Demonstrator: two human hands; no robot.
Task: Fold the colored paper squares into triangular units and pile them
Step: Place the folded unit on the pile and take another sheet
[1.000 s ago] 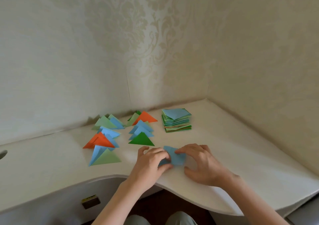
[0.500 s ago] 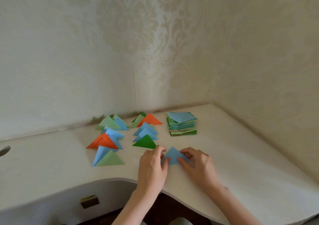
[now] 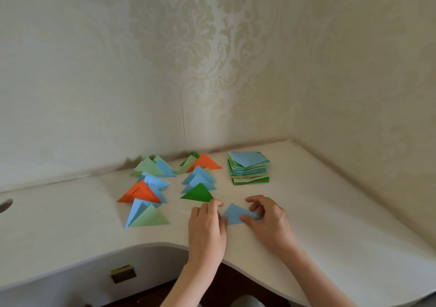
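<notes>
Head view: white table (image 3: pixel 330 224) against patterned walls. Near back right corner, stack of paper squares (image 3: pixel 249 172); folded triangles (image 3: pixel 169 188) spread toward back edge. Near front edge, left hand (image 3: pixel 206 229) and right hand (image 3: pixel 269 221) both pinching blue triangle (image 3: pixel 234 214).

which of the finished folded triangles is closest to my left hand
The dark green triangle, just beyond your left hand. It is the only dark green one lying fully exposed.
</notes>
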